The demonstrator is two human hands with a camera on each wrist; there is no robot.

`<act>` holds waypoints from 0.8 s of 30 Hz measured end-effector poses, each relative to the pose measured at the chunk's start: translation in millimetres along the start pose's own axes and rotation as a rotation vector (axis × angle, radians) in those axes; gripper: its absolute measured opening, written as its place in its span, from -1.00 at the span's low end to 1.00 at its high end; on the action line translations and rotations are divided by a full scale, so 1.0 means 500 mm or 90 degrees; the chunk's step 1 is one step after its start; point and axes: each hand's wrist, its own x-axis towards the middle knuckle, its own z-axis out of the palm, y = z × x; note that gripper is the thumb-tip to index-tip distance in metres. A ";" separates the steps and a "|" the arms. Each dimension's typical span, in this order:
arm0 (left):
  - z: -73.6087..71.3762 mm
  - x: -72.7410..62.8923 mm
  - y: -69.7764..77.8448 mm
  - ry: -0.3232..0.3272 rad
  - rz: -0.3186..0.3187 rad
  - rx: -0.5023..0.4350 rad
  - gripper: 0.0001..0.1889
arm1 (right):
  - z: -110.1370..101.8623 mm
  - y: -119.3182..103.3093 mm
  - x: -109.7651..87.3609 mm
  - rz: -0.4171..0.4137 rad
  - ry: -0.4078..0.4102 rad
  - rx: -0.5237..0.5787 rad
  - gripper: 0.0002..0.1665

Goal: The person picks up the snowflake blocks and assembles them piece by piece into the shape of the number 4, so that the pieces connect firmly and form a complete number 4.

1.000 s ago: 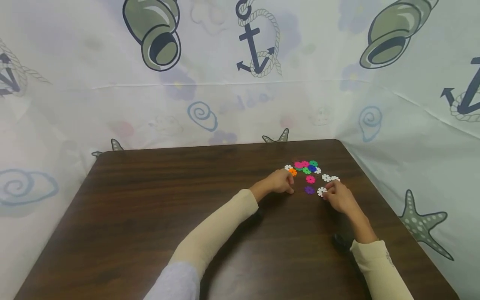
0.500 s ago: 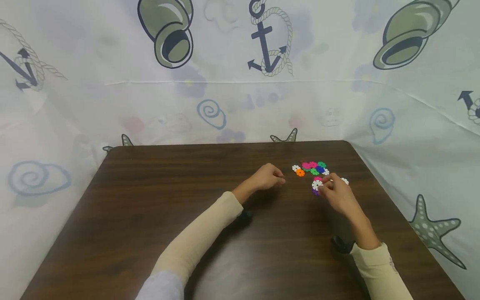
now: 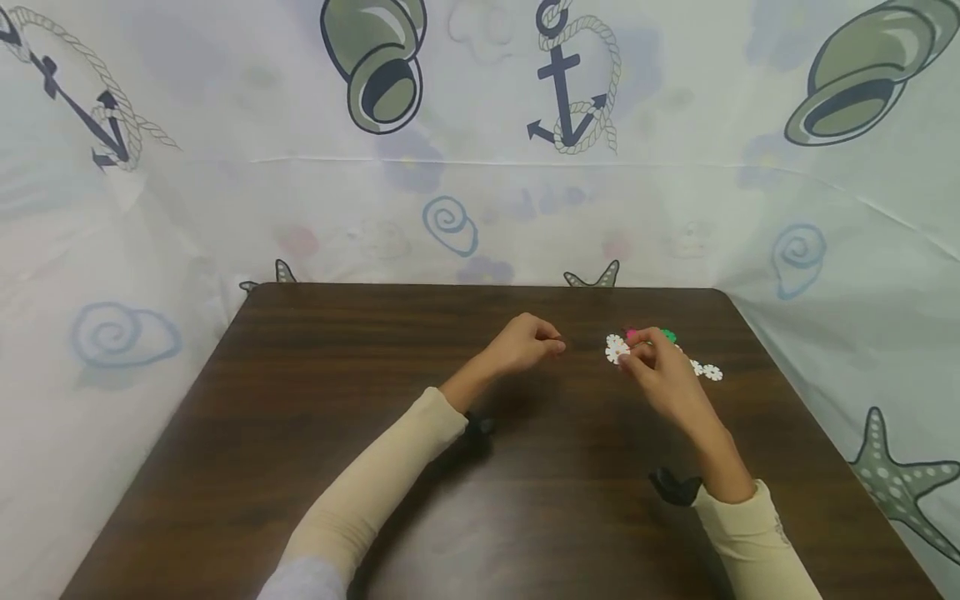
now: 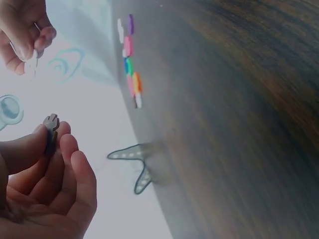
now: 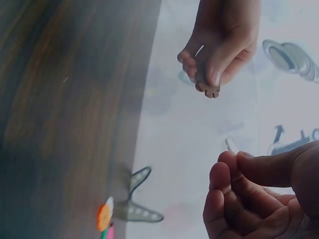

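In the left wrist view, my left hand pinches a brown notched flower-shaped disc between thumb and fingers. My right hand pinches a white flower-shaped disc by its edge, the disc facing me in the head view. Both hands are raised above the table, apart, with the left hand to the left of the right. Behind my right hand, further flower discs lie on the table, among them a green disc and a white disc; the hand hides most of that group.
The dark wooden table has its far edge against a white cloth printed with anchors, shells and starfish. An orange disc and a purple disc lie among the loose discs near the far right.
My right hand has picked up the white disc and carried it up and leftward. My left hand has drawn back to the left, away from the loose discs. The head view has shifted.
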 end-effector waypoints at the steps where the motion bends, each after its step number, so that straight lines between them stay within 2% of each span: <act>1: -0.004 -0.007 0.002 0.004 -0.003 -0.008 -0.76 | 0.002 -0.007 0.000 -0.009 0.006 0.001 -0.68; 6: -0.022 -0.040 0.010 0.033 -0.003 -0.028 -0.76 | 0.015 -0.038 0.006 -0.034 0.028 0.007 -0.70; 15: -0.036 -0.085 0.015 0.106 0.043 0.020 -0.76 | 0.026 -0.084 0.008 -0.027 0.017 0.043 -0.68; 24: -0.050 -0.134 0.042 0.195 0.075 -0.026 -0.79 | 0.039 -0.136 0.002 -0.070 0.031 0.091 -0.63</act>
